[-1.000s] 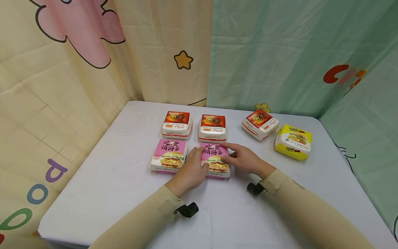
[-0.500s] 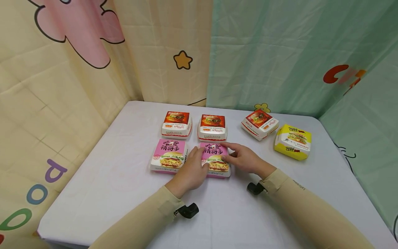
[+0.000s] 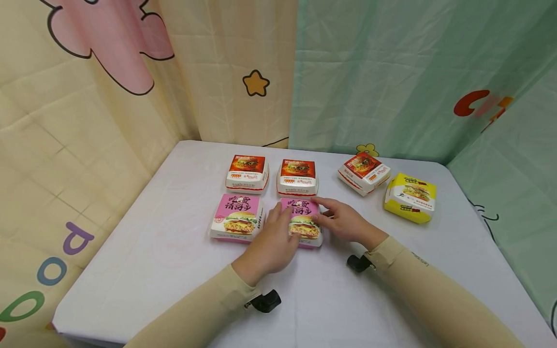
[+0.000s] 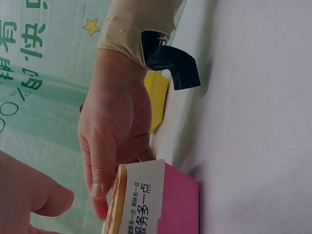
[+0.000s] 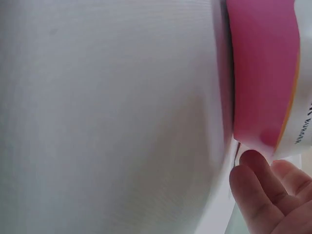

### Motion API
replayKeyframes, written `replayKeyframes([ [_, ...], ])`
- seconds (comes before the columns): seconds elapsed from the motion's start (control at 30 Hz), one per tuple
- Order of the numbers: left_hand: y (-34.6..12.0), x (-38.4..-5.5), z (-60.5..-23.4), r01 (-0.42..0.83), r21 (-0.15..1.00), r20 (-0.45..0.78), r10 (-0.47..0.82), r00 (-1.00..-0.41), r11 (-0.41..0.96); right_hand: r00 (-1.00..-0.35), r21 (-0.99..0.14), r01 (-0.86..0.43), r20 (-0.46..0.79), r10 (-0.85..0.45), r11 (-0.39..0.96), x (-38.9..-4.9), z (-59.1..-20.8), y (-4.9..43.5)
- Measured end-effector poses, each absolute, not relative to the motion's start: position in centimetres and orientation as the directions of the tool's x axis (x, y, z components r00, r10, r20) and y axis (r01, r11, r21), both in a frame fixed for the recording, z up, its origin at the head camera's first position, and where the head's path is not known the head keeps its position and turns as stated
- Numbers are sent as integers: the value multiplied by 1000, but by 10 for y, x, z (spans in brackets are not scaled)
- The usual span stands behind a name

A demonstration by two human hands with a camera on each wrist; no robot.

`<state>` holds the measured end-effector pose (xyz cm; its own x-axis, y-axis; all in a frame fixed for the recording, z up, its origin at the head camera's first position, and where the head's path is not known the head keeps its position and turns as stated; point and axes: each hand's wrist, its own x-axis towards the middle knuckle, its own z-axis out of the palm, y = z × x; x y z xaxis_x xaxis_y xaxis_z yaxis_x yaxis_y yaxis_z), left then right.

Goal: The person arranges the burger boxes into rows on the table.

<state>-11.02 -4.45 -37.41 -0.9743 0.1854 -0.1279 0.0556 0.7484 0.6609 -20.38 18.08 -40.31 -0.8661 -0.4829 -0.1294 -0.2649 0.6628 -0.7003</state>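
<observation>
A pink and white burger box [image 3: 303,220] lies flat at the middle of the table, between the two hands. My left hand [image 3: 271,241] hovers with extended fingers over its left edge and covers part of it. In the left wrist view the left thumb [image 4: 48,195] is apart from the box. At the box's right side is my right hand [image 3: 344,220], index fingertip by the far right corner and thumb at the right edge. The right wrist view has loose right fingers [image 5: 258,190] beside the box's corner. A matching pink burger box [image 3: 237,218] sits to the left.
Two red and white burger boxes [image 3: 298,180] stand in a row behind the pink ones. Farther right are a slanted red and white burger box [image 3: 364,173] and a yellow burger box [image 3: 410,198]. Printed curtains [image 3: 370,72] enclose the white table [image 3: 174,290].
The left hand has shifted right over the middle pink box, uncovering more of the left pink box's side lettering. The right hand stays almost in place. The boxes barely move.
</observation>
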Motion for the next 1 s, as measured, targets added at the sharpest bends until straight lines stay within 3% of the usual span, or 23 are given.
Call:
replayKeyframes([
  [0.37, -38, -107, -363, 176, 693, -46, 287, -957, 699, -918, -687, -273, -25, -397, 674, -202, -391, 193],
  [0.77, -22, -120, -349, 190, 743, -47, 334, -941, 642, -967, -683, -207, 35, -252, 701, -205, -364, 223],
  [1.0, 0, -132, -336, 166, 776, -67, 342, -937, 609, -984, -613, -150, 16, -178, 775, -215, -354, 250],
])
